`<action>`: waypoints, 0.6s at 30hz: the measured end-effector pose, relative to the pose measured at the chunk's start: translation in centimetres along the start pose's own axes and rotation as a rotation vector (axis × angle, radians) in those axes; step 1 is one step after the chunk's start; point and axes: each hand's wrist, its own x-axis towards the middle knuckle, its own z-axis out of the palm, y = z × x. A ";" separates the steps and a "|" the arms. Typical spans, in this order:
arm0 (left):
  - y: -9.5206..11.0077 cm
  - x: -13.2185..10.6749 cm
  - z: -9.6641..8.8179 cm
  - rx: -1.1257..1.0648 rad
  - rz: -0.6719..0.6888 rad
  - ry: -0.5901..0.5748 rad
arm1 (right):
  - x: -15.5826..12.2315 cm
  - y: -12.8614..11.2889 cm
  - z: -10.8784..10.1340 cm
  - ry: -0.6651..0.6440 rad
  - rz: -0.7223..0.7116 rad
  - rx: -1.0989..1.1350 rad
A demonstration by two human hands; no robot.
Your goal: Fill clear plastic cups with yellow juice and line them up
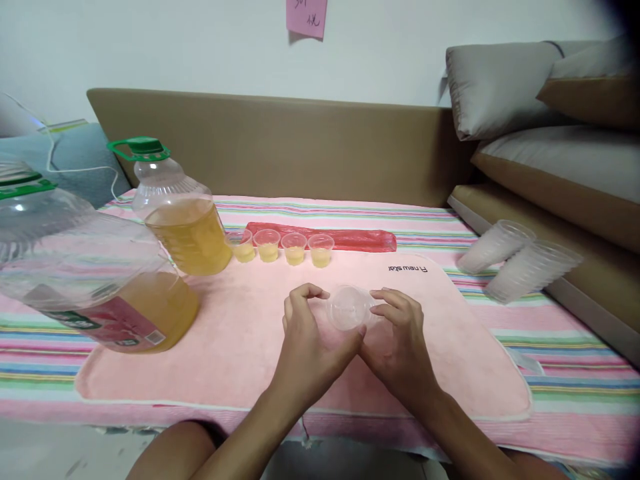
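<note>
Over the pink mat, in the head view, the left hand and right hand hold a clear plastic cup between curved fingertips, nearer the wearer than four cups of yellow liquid. It looks light, thin-walled, easily dented, perhaps slick; a gentle hold near the rim should suit it.
</note>
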 end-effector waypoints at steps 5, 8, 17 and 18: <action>0.0 0.2 -0.2 -0.043 0.055 0.024 | 0.0 0.2 -0.1 -0.004 0.015 -0.028; 0.1 0.5 -0.8 -0.118 0.051 0.029 | 0.2 0.8 -0.4 0.023 0.039 -0.060; -0.3 2.4 -4.3 -0.085 0.136 0.092 | 0.8 5.1 -3.8 0.176 0.294 -0.164; -0.3 2.4 -4.6 -0.017 0.165 0.100 | 0.8 5.7 -4.4 0.201 0.343 -0.168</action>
